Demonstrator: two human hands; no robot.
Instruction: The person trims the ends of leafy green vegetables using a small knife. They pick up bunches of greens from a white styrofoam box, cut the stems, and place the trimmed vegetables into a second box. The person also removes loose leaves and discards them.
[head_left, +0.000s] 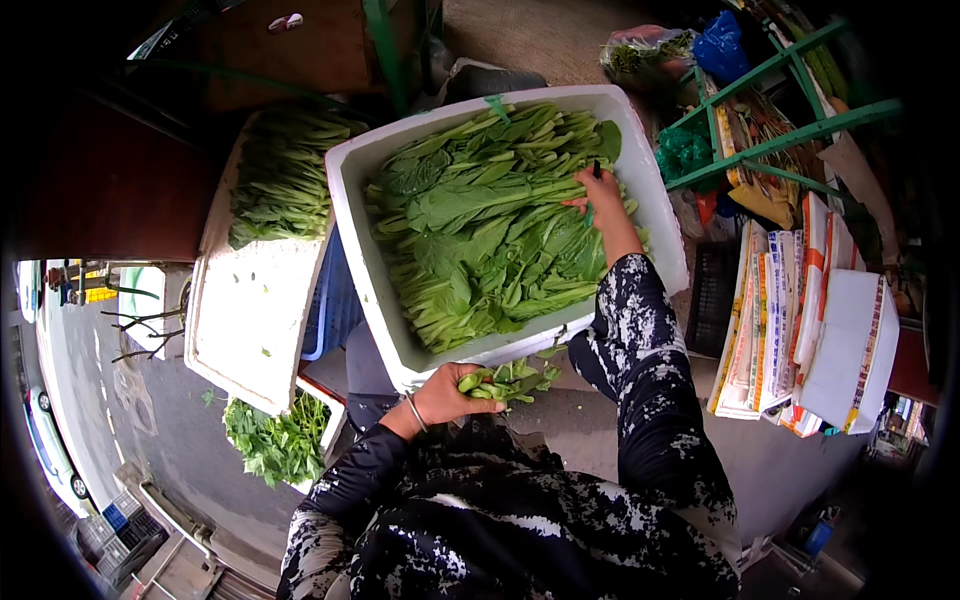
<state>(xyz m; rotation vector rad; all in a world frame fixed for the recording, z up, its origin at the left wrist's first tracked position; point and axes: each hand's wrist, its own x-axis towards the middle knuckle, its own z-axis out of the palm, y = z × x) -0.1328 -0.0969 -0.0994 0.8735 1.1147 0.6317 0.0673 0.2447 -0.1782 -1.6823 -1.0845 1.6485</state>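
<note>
A white foam box (651, 161) stands before me, filled with leafy greens (480, 206) laid in rows, stems mostly toward the sides. My left hand (446, 396), with a bangle at its wrist, grips a small bunch of cut green stems and leaves (517, 381) just outside the box's near edge. Inside the box at the right, my right hand (602, 206) reaches over the greens. A small tool with a black end (597, 169) sticks up from that hand; the rest of it is mostly hidden. Its fingers touch or hover just above the leaves; I cannot tell which.
Left of the box, more greens (289, 172) lie on a white foam lid (251, 300), over a blue plastic crate (328, 300). Below it sits a box of leafy herbs (277, 439). At right are stacked foam pieces (780, 322), a black crate (711, 292) and a green metal frame (787, 139).
</note>
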